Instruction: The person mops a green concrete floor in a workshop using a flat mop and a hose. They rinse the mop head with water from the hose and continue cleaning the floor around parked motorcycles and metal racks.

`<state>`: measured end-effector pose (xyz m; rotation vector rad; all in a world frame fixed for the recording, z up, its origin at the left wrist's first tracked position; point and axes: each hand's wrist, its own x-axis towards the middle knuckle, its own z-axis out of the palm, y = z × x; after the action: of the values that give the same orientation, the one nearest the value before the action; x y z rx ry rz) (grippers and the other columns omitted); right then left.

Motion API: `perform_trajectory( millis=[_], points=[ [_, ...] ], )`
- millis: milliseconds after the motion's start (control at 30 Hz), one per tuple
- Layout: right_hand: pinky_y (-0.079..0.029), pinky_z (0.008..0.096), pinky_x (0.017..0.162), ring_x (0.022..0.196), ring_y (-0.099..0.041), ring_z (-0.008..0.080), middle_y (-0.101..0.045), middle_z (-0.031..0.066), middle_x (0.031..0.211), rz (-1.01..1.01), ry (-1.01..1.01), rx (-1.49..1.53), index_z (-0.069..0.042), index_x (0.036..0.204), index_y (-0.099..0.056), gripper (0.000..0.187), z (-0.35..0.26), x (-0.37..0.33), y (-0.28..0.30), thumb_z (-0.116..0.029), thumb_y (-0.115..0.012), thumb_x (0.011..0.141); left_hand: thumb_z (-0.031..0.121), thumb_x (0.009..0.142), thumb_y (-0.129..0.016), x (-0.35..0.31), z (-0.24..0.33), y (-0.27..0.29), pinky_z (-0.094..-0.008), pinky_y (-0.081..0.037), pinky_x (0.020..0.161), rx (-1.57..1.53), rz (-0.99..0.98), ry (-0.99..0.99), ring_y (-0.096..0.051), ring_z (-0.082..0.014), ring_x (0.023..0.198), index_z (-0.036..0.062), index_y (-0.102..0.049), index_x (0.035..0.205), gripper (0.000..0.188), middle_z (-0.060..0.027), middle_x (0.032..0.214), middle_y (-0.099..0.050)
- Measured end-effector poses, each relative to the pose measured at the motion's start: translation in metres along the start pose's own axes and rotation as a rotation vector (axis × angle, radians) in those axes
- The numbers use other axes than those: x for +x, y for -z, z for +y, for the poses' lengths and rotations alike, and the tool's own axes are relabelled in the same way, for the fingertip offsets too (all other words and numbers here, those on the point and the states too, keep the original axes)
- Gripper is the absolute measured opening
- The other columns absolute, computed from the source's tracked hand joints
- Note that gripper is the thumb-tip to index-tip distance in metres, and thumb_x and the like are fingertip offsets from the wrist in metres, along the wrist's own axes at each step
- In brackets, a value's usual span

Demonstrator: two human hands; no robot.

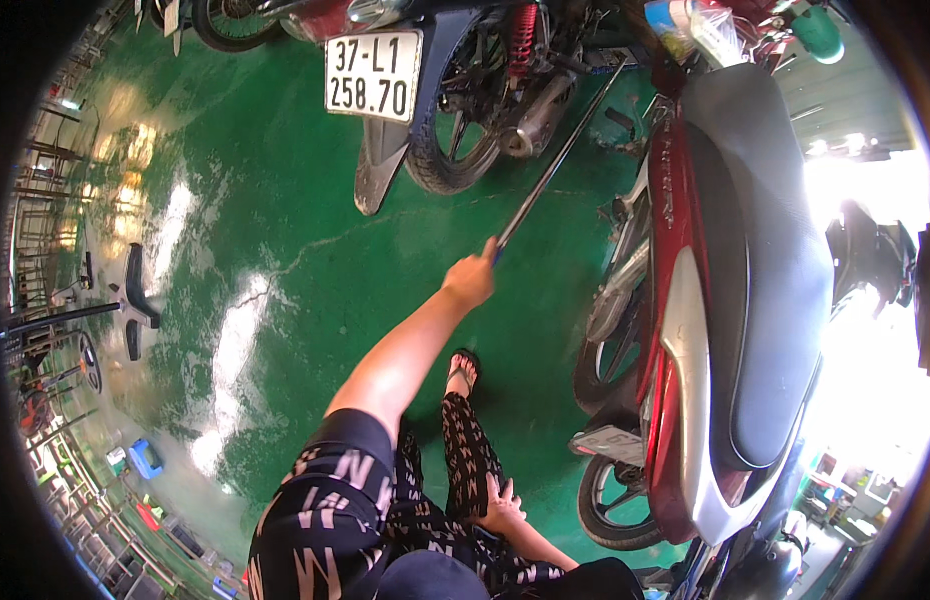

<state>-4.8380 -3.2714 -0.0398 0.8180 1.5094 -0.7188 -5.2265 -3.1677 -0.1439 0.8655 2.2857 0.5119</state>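
My left hand [471,279] is closed around the lower end of a long thin metal pole [552,167] with a blue grip. The pole slants away to the far right, between two motorbikes. Its far end is beside a flat greyish piece under the bikes, and I cannot make out what is fixed there. My right hand [502,507] rests on my patterned trouser leg near the knee, fingers spread, holding nothing. A sandalled foot [463,374] stands on the green floor [385,290] below the pole.
On the right stands a red motorbike [675,400] with a long black seat [775,270]. A dark motorbike with a white plate [373,75] and rear wheel [453,150] is at the far side. A black-footed stand [135,302] and a blue stool [145,459] are at the left.
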Motion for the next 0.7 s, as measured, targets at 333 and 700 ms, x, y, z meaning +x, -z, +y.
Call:
perform_trajectory(
  millis=[333,700],
  points=[
    [-0.033,0.0626,0.09,0.126,-0.023,0.05,0.001,0.0237,0.146,-0.03,-0.012,-0.088,-0.033,0.141,0.007,0.117,-0.03,0.003,-0.022,-0.058,-0.073,0.059,0.01,0.076,-0.057,-0.358,-0.201,0.05,-0.0448,-0.052,0.059,0.33,-0.152,0.247,-0.061,-0.0395,0.068,0.0255,-0.03,0.135,0.067,-0.0185,0.09,-0.062],
    [-0.034,0.0634,0.087,0.123,-0.027,0.0511,0.002,0.0271,0.145,-0.031,-0.052,-0.009,-0.037,0.14,0.006,0.114,-0.03,0.013,-0.004,-0.04,-0.077,0.063,0.018,0.08,-0.055,-0.121,-0.103,-0.068,-0.0463,-0.051,0.069,-0.006,0.049,0.293,-0.062,-0.036,0.079,0.0399,-0.032,0.133,0.062,-0.0145,0.086,-0.063]
  ],
)
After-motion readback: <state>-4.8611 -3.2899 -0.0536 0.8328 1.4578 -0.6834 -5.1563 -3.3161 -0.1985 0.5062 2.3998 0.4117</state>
